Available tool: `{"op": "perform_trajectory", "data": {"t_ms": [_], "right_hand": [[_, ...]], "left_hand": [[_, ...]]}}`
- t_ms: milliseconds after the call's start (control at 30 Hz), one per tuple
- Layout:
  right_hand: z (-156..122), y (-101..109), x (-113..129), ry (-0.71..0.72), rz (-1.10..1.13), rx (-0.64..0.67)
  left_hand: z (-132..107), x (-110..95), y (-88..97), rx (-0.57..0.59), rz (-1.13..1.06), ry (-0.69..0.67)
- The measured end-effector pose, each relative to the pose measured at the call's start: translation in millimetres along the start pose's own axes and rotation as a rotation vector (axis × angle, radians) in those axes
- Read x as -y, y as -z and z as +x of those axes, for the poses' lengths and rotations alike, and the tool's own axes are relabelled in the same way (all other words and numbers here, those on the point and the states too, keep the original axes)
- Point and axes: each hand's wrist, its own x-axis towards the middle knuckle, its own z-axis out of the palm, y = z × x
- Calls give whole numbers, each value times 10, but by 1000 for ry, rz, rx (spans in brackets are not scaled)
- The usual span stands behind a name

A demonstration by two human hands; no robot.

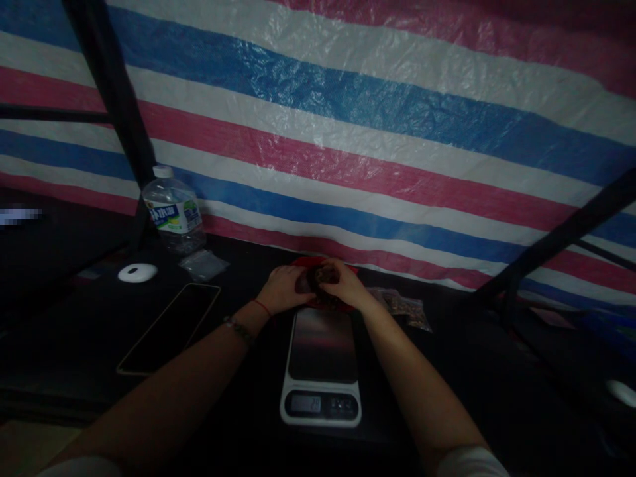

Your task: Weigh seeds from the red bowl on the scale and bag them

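Both hands meet over a red dish-like thing beyond the far end of a white kitchen scale. My left hand is closed at the left side of a dark, rounded thing with brownish bits. From the right, the curled fingers of my right hand press against the same thing. Dim light and the fingers hide its kind. On the scale's bare plate nothing lies, and its display is lit, with digits too blurred to read surely. Just right of my right hand lie small clear bags of brown bits.
A clear plastic bottle with a label stands at the back left, with clear bags in front. A white oval object and a phone lie left. Behind the black table hangs a striped sheet, between dark slanted poles.
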Motion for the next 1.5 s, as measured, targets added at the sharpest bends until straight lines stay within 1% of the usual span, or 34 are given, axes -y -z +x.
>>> {"op": "perform_trajectory", "data": {"t_ms": [100,200,300,433,567,667,800,900,967,1067,1133,1200,1267,1300,1367,1433,1500], "right_hand": [[15,-20,-38,-29,11,-26],[15,-34,-24,-12,21,-9],[-2,-32,51,63,50,4],[-40,-8,213,168,1,5],[-72,-4,339,188,-40,-8],[-76,-17,359,207,-37,-23],[-68,-24,341,196,-37,-16],[-69,-9,332,210,-14,-11],[-74,9,334,210,-31,21],[-80,56,357,173,-97,72],[-84,109,392,153,-160,61],[-96,176,445,146,-247,64],[-122,235,503,135,-320,138],[-143,252,530,125,-343,202],[-194,248,570,102,-375,379],[-251,191,591,84,-409,583],[-302,108,605,76,-460,727]], "left_hand": [[3,-24,26,-50,-18,-35],[2,-50,32,-109,-24,-34],[-8,-67,15,-141,-72,-33],[-33,-98,-12,-158,-211,-42],[-53,-135,-28,-174,-294,-29],[-60,-141,-40,-178,-315,-22],[-64,-128,-56,-161,-370,-2],[-65,-117,-63,-178,-437,-13],[-66,-108,-63,-193,-462,-22],[-67,-91,-56,-193,-482,-11],[-62,-70,-51,-200,-514,20],[-49,-32,-52,-257,-565,73],[-27,28,-61,-372,-596,144],[-14,63,-69,-435,-603,181],[13,136,-90,-526,-615,239],[35,197,-113,-564,-643,277],[46,237,-133,-574,-667,300]]}}
